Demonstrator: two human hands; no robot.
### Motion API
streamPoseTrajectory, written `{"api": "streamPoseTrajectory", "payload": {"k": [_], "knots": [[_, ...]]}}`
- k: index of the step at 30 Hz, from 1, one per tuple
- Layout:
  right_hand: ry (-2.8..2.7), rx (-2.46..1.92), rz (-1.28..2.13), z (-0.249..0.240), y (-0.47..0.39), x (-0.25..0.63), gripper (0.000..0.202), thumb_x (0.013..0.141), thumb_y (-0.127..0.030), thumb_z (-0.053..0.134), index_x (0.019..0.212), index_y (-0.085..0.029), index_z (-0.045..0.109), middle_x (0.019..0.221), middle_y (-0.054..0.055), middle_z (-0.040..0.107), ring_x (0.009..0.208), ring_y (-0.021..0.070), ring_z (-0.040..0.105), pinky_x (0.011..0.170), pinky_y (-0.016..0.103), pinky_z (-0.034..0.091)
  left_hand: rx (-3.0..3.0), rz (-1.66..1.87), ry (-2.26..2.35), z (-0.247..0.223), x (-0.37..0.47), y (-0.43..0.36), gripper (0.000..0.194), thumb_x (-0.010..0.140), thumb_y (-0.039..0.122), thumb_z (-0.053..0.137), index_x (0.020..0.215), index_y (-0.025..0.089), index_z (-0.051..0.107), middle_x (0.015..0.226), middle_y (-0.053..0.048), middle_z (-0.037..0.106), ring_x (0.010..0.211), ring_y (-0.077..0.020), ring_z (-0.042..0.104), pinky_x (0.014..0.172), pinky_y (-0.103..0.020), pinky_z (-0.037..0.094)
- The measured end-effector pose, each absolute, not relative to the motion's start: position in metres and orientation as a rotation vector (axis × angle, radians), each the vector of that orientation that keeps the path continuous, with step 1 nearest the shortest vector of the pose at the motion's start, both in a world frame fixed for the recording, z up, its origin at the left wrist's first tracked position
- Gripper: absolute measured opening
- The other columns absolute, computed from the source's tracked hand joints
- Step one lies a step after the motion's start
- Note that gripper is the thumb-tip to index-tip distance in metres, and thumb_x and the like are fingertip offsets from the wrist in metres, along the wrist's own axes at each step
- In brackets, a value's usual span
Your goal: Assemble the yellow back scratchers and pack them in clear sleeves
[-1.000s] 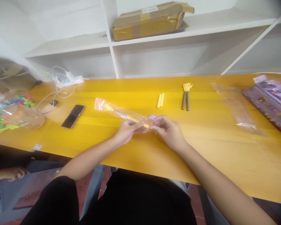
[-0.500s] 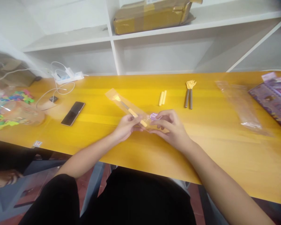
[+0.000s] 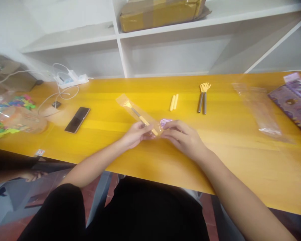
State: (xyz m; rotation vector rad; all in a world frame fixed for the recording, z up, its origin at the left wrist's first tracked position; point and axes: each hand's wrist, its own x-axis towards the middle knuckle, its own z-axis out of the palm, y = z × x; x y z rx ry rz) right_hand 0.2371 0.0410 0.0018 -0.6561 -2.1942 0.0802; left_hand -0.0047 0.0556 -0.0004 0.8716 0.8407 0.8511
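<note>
My left hand [image 3: 136, 135] is closed around a back scratcher [image 3: 144, 121] inside a clear plastic bag [image 3: 122, 99]. The scratcher has a yellow claw head, a dark shaft and a yellow handle, and it points up and left. At the bag's near right end, my right hand [image 3: 184, 135] has its thumb and fingers together, seemingly pinching the plastic. A small purple card [image 3: 165, 123] shows by the right fingertips; whether they touch it I cannot tell. Beyond the hands lie two yellow handles [image 3: 174, 102] and two claw heads with dark shafts [image 3: 204, 98].
Clear plastic bags [image 3: 263, 110] and a purple printed package [image 3: 291, 103] lie at the right. At left are a phone [image 3: 77, 119], a power strip [image 3: 74, 81] with cables, and a tub of colourful pieces [image 3: 22, 118]. Another person's hand [image 3: 32, 175] shows below the table edge.
My right fingers have drawn closer together at the bag's end. The left hand keeps its hold. At lower left, the other person's hand has moved right. The view has shifted slightly.
</note>
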Motion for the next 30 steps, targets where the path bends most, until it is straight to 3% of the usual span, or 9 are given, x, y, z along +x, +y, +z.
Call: {"api": "streamPoseTrajectory", "payload": {"k": [7, 11, 13, 17, 21, 25, 30], "knots": [[-2.217, -0.755, 0.15, 0.001, 0.041, 0.228, 0.009, 0.105, -0.017, 0.061, 0.104, -0.024, 0.067, 0.1, 0.005, 0.077, 0.094, 0.022, 0.065, 0.081, 0.038, 0.046, 0.957, 0.827, 0.859, 0.0, 0.001, 0.051, 0.056, 0.072, 0.049, 0.096, 0.106, 0.013, 0.071, 0.089, -0.005, 0.076, 0.073, -0.0128, 0.072, 0.078, -0.032, 0.062], [-2.118, -0.81, 0.332, -0.003, 0.039, 0.221, 0.003, 0.104, -0.022, 0.065, 0.102, -0.024, 0.066, 0.096, 0.004, 0.074, 0.094, 0.0224, 0.064, 0.09, 0.041, 0.049, 0.975, 0.768, 0.81, -0.004, 0.002, 0.049, 0.048, 0.077, 0.048, 0.093, 0.102, 0.011, 0.074, 0.095, -0.009, 0.078, 0.079, -0.0154, 0.075, 0.084, -0.034, 0.062], [-2.049, -0.843, 0.422, -0.004, 0.038, 0.218, 0.002, 0.103, -0.024, 0.067, 0.103, -0.024, 0.065, 0.094, 0.004, 0.071, 0.087, 0.0207, 0.064, 0.087, 0.04, 0.052, 0.976, 0.757, 0.797, -0.005, 0.003, 0.047, 0.046, 0.08, 0.048, 0.091, 0.102, 0.011, 0.074, 0.097, -0.011, 0.078, 0.081, -0.0158, 0.075, 0.086, -0.035, 0.061], [-1.944, -0.906, 0.502, -0.006, 0.036, 0.215, 0.011, 0.102, -0.026, 0.068, 0.112, -0.024, 0.064, 0.092, 0.003, 0.069, 0.077, 0.018, 0.063, 0.077, 0.036, 0.056, 1.017, 0.792, 0.785, -0.004, 0.005, 0.045, 0.044, 0.08, 0.047, 0.091, 0.103, 0.013, 0.075, 0.096, -0.009, 0.077, 0.082, -0.016, 0.073, 0.085, -0.035, 0.059], [-1.893, -0.937, 0.575, -0.007, 0.033, 0.213, 0.021, 0.1, -0.032, 0.073, 0.118, -0.025, 0.065, 0.089, 0.002, 0.07, 0.074, 0.0171, 0.065, 0.076, 0.035, 0.059, 1.219, 0.831, 0.794, -0.007, 0.008, 0.044, 0.046, 0.071, 0.035, 0.098, 0.106, 0.016, 0.075, 0.104, -0.008, 0.077, 0.096, -0.0195, 0.072, 0.091, -0.034, 0.055], [-1.857, -0.93, 0.633, -0.01, 0.032, 0.211, 0.029, 0.097, -0.039, 0.078, 0.119, -0.025, 0.065, 0.086, 0.001, 0.069, 0.073, 0.0173, 0.067, 0.076, 0.036, 0.062, 1.273, 0.819, 0.829, -0.014, 0.01, 0.042, 0.048, 0.072, 0.033, 0.097, 0.109, 0.016, 0.071, 0.11, -0.009, 0.076, 0.099, -0.0211, 0.072, 0.09, -0.034, 0.055], [-1.814, -0.934, 0.693, -0.011, 0.034, 0.213, 0.036, 0.094, -0.046, 0.08, 0.121, -0.026, 0.065, 0.108, 0.007, 0.066, 0.075, 0.0161, 0.067, 0.083, 0.04, 0.064, 1.224, 0.816, 0.809, -0.011, 0.008, 0.043, 0.054, 0.073, 0.033, 0.096, 0.118, 0.017, 0.071, 0.12, -0.013, 0.076, 0.108, -0.0247, 0.072, 0.096, -0.037, 0.054]]}}
